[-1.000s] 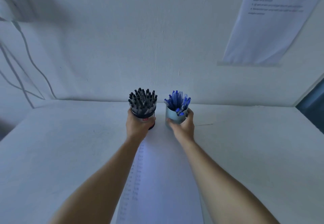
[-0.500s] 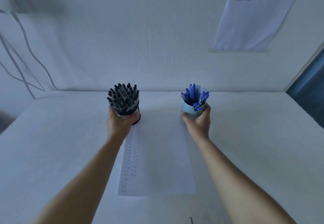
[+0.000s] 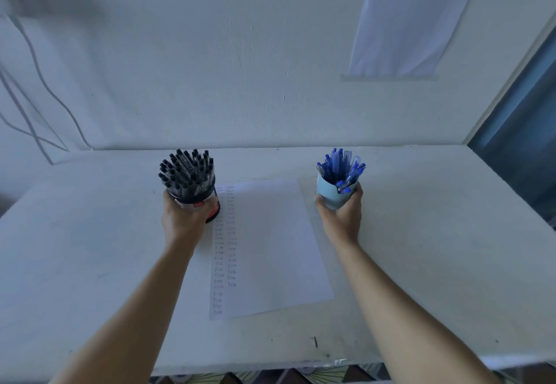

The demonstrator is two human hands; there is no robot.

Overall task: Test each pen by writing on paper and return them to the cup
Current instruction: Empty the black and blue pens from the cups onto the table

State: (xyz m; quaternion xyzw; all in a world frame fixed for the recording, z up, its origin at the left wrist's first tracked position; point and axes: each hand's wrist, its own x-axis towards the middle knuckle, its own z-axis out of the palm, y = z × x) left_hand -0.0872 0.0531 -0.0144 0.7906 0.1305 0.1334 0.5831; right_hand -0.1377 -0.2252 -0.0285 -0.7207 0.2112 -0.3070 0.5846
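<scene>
Seen in the head view, a dark cup packed with black pens is gripped by the left hand at ten o'clock of the paper. A pale blue cup of blue pens is clasped by the right hand at two o'clock. Both bundles are held upright, ends fanned upward. The paper's handwritten columns are too blurred to be read, and the blue cup's base is hidden.

One paper sheet. Two cups: dark cup left of it, light blue cup right. Bunches too dense to count: black pens, blue pens.
</scene>
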